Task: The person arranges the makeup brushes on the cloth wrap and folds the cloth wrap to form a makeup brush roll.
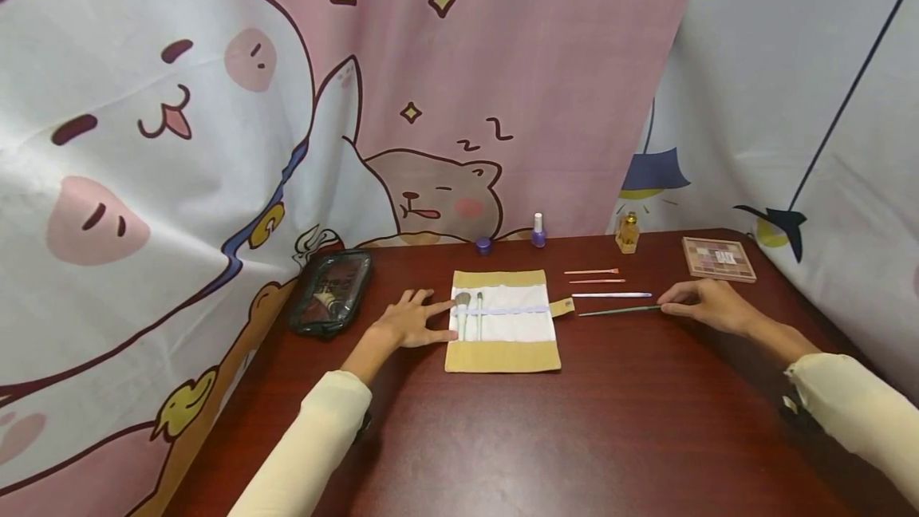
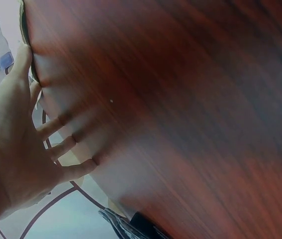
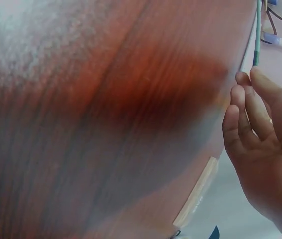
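A tan and white fabric brush roll (image 1: pixel 502 357) lies unfolded mid-table, with two makeup brushes tucked under its strap: a fluffy one (image 1: pixel 463 317) and a slimmer one (image 1: pixel 479 317). My left hand (image 1: pixel 409 319) rests at the roll's left edge, fingers spread, with thumb and index finger touching it. At the right, my right hand (image 1: pixel 707 305) pinches the end of a thin green brush (image 1: pixel 617 311) between thumb and fingers. That green brush (image 3: pixel 257 45) also shows in the right wrist view. Just beyond it lies a pale purple-white brush (image 1: pixel 610 295), and farther back are two thin pinkish brushes (image 1: pixel 592 271).
A black clear-topped pouch (image 1: pixel 332 294) lies at the left. Along the back stand a small purple jar (image 1: pixel 483 246), a purple nail polish bottle (image 1: pixel 538 234) and a golden perfume bottle (image 1: pixel 628 235). An eyeshadow palette (image 1: pixel 718 258) lies back right. Printed curtains hang behind the table.
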